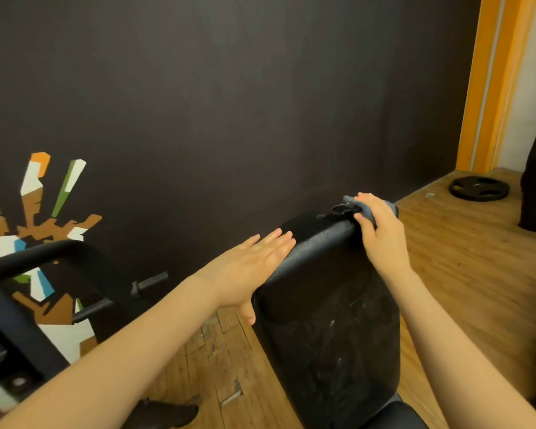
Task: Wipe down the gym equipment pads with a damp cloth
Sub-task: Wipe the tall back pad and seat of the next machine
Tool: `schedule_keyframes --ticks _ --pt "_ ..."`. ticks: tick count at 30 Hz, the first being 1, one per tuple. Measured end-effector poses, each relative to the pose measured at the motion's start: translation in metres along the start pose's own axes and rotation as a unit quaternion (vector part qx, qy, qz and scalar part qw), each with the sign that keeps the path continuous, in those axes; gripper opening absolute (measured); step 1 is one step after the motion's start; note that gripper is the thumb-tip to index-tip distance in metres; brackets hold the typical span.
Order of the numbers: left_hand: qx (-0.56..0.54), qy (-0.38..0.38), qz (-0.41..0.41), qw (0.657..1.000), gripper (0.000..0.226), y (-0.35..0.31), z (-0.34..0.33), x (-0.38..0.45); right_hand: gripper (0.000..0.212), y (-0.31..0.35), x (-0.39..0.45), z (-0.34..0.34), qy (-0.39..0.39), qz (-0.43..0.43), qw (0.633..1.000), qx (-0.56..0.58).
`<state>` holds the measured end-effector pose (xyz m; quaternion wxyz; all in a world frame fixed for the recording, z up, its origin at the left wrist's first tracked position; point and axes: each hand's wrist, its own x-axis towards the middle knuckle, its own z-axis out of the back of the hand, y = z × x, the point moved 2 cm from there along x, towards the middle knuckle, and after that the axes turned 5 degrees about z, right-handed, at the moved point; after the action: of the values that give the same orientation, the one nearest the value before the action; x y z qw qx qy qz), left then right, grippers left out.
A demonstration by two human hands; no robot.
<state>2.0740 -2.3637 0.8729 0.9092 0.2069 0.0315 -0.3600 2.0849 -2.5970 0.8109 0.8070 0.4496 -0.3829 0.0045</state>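
Gripping a blue-grey cloth (387, 209), the right hand (381, 233) curled over the top edge of the black pad (331, 305), with the cloth bunched under its fingers at the pad's upper right corner. The left hand (251, 267) lay flat with straight fingers against the pad's upper left side, holding nothing. A weight plate (478, 187) lay on the wooden floor (464, 267) near the dark wall (229, 103).
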Motion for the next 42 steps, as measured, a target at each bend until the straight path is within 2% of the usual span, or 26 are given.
schedule_keyframes --ticks 4,6,11,15,18,20,23,30,34,37,42 --pt "-0.016 -0.012 -0.009 1.0 0.132 0.005 -0.002 0.003 0.038 0.011 -0.019 -0.011 -0.11 -0.055 0.991 0.045" --pt "-0.013 -0.014 -0.012 1.0 0.133 0.007 -0.001 0.004 0.041 0.025 -0.038 -0.024 -0.114 -0.039 0.992 0.048" --pt "-0.003 -0.018 -0.002 1.0 0.137 0.006 -0.002 0.003 0.052 0.049 -0.104 -0.06 0.0 0.123 0.991 0.043" --pt "0.0 -0.03 0.012 0.999 0.134 0.0 -0.004 0.001 0.055 0.05 -0.105 -0.051 0.012 0.115 0.992 0.053" --pt "0.006 -0.063 0.016 0.998 0.128 0.002 -0.005 -0.007 0.055 0.066 -0.099 -0.055 0.033 0.162 0.986 0.005" --pt "-0.002 -0.097 0.031 0.995 0.121 0.005 -0.014 -0.018 0.067 0.069 -0.106 -0.068 0.055 0.196 0.978 -0.046" --pt "-0.036 -0.114 0.067 0.991 0.115 0.002 -0.034 -0.031 0.085 0.059 -0.12 -0.084 0.065 0.202 0.974 -0.077" --pt "-0.071 -0.123 0.084 0.986 0.123 -0.004 -0.043 -0.03 0.098 0.023 -0.157 -0.078 0.153 0.263 0.944 -0.127" --pt "-0.076 -0.125 0.078 0.986 0.12 -0.004 -0.043 -0.032 0.094 0.04 -0.153 -0.069 0.13 0.258 0.954 -0.081" --pt "-0.08 -0.139 0.078 0.984 0.115 -0.004 -0.042 -0.032 0.091 0.058 -0.136 -0.076 0.115 0.282 0.948 -0.095" --pt "-0.09 -0.137 0.07 0.984 0.117 -0.004 -0.042 -0.033 0.099 0.023 -0.157 -0.084 0.21 0.31 0.912 -0.165"
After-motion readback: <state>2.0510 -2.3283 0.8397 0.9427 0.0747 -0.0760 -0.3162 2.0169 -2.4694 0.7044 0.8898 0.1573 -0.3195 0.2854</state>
